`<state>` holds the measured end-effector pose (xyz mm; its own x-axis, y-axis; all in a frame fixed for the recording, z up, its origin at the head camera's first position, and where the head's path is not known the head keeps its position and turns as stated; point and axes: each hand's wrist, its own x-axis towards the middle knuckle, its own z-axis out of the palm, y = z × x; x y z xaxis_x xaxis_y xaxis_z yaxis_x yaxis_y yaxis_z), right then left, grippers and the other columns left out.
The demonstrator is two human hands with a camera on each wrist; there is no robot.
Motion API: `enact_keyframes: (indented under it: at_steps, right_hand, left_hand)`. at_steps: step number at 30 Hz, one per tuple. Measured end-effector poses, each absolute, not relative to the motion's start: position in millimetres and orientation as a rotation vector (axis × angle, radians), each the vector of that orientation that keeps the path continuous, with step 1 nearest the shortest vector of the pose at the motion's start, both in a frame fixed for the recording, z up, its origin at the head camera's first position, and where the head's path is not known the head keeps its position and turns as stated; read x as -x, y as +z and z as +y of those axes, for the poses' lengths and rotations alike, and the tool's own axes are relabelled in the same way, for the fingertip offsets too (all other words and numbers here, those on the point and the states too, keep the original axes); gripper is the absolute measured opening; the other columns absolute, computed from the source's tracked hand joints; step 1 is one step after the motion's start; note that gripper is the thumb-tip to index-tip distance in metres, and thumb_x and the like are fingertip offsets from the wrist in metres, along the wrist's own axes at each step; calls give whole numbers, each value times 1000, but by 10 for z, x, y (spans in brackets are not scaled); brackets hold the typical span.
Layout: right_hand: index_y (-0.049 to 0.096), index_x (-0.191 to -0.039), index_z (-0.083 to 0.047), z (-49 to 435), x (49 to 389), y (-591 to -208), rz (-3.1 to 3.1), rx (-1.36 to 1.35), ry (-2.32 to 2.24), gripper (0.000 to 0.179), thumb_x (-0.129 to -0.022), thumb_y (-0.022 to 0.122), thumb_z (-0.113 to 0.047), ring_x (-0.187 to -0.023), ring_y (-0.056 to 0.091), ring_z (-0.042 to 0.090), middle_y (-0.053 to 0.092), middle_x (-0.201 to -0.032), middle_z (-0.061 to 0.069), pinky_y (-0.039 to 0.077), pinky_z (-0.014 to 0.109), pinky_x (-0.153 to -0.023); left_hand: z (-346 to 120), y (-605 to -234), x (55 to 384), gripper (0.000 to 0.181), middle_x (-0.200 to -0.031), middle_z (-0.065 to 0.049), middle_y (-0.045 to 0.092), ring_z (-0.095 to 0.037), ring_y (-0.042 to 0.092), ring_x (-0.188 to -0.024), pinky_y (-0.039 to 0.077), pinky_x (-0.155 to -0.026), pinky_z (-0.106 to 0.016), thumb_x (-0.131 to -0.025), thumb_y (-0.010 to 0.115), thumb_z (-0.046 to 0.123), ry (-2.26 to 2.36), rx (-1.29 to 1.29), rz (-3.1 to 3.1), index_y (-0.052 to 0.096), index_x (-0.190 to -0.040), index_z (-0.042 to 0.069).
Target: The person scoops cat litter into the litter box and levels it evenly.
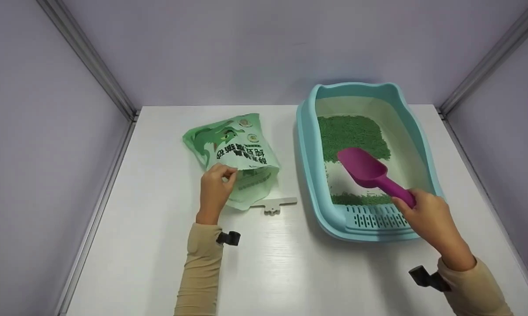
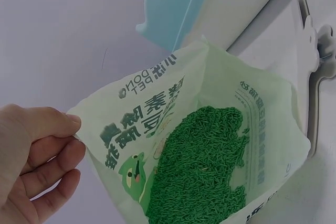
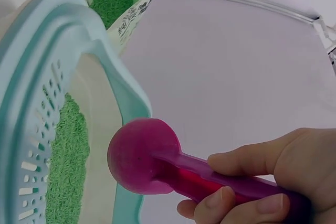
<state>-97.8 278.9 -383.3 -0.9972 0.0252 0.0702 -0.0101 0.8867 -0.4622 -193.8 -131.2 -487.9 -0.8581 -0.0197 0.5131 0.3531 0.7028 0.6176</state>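
My left hand (image 1: 216, 186) pinches the rim of a light green cat litter bag (image 1: 242, 145), between thumb and forefinger, keeping its mouth apart. Inside the bag, green litter pellets (image 2: 197, 161) show in the left wrist view. With my right hand (image 1: 430, 217) I grip the handle of a magenta scoop (image 1: 363, 169), held over a blue litter box (image 1: 308, 162). The scoop's bowl looks bare in the head view. Green pellets (image 1: 351, 134) cover the box's far part, and a narrower strip lies by its slotted front ledge (image 1: 376, 217).
A grey-white bag clip (image 1: 272, 203) lies on the white table (image 1: 264, 263) in front of the bag's mouth. Pale walls (image 1: 264, 52) stand behind and on both sides. The litter box's raised rim stands between the scoop and the bag.
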Motion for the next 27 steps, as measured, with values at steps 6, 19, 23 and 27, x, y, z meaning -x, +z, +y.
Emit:
enact_keyframes:
  at_steps: [6, 19, 23, 27]
  right_hand:
    - [61, -95, 12, 2725, 931, -3771, -2965, 6, 730, 26, -89, 67, -12, -55, 42, 17, 52, -62, 11, 30, 23, -48]
    - [64, -99, 9, 2565, 872, -3688, -2928, -44, 756, 25, -87, 69, -13, -51, 39, 9, 53, -61, 9, 30, 20, -47]
    - [65, -99, 8, 2507, 868, -3684, -2913, -72, 781, 25, -87, 69, -12, -49, 36, 5, 53, -60, 7, 29, 19, -45]
    - [66, -99, 8, 2438, 872, -3689, -2907, -93, 796, 24, -87, 69, -13, -48, 36, 4, 54, -60, 6, 30, 18, -44]
  left_hand:
    - [-1315, -4875, 1943, 5, -77, -12, 67, -23, 67, -70, 57, -65, -33, -84, 69, 1, -1015, 256, -2418, 74, -84, 2]
    - [-1316, -4867, 1936, 5, -78, -12, 68, -22, 68, -71, 58, -65, -33, -84, 69, 1, -1012, 251, -2432, 74, -84, 2]
    - [-1317, -4860, 1928, 5, -79, -12, 68, -23, 68, -72, 57, -67, -34, -84, 69, 2, -1006, 250, -2441, 74, -85, 2]
    - [-1319, -4859, 1931, 4, -79, -12, 68, -23, 67, -72, 58, -67, -35, -84, 70, 2, -995, 257, -2439, 74, -85, 2]
